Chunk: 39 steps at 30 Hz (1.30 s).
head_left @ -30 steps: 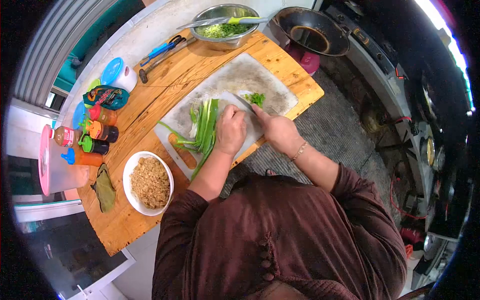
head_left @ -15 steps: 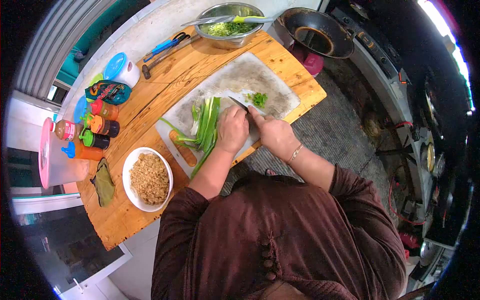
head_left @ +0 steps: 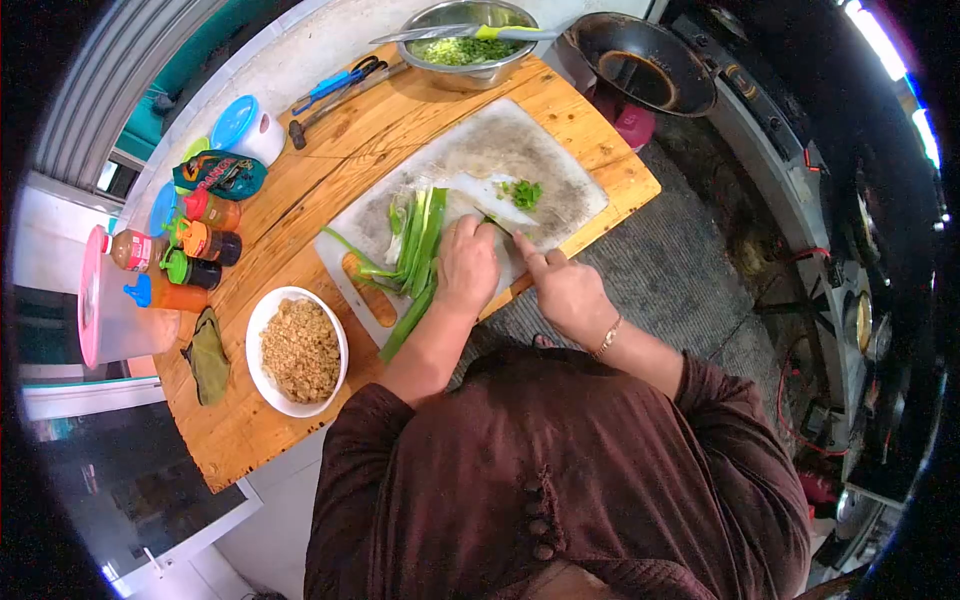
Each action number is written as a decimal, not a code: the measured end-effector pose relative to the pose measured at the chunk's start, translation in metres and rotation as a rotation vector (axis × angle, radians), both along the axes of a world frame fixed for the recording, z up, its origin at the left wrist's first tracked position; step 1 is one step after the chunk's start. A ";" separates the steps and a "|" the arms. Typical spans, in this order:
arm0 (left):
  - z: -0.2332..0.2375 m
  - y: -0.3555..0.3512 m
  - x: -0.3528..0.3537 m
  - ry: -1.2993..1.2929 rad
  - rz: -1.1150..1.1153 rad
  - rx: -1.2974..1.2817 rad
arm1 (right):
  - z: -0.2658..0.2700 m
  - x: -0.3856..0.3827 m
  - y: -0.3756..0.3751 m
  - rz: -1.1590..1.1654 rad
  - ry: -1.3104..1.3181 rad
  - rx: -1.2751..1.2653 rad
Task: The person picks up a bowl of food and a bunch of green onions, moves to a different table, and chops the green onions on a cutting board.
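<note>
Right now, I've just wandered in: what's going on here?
A person is at a wooden table, right hand gripping a knife over a cutting board. The left hand is curled near the knife, beside long green stalks; what lies under it is hidden. A small heap of chopped greens sits on the board. A metal bowl nearby holds more, with another knife across its rim.

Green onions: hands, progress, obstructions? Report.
Left hand on green onions. Right hand gripping knife. Chopped greens beyond it on cutting board. No obstruction seen.
</note>
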<state>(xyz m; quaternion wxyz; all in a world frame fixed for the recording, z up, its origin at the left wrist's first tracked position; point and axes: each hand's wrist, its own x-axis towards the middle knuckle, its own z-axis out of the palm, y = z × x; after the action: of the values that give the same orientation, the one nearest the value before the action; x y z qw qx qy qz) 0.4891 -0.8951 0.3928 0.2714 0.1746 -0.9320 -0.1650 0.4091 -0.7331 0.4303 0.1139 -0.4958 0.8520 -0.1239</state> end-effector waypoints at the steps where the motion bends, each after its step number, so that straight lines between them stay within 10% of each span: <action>1: 0.000 0.000 0.001 -0.019 -0.016 0.002 | -0.001 -0.002 -0.004 0.005 -0.001 -0.015; 39: -0.006 -0.002 -0.002 0.180 -0.130 0.211 | -0.006 -0.029 -0.020 -0.008 -0.110 -0.094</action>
<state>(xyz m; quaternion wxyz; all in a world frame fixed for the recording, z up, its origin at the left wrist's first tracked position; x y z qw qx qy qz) 0.4868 -0.8973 0.3868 0.3226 0.1261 -0.8908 -0.2942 0.3797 -0.7535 0.4243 0.1366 -0.4895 0.8398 -0.1910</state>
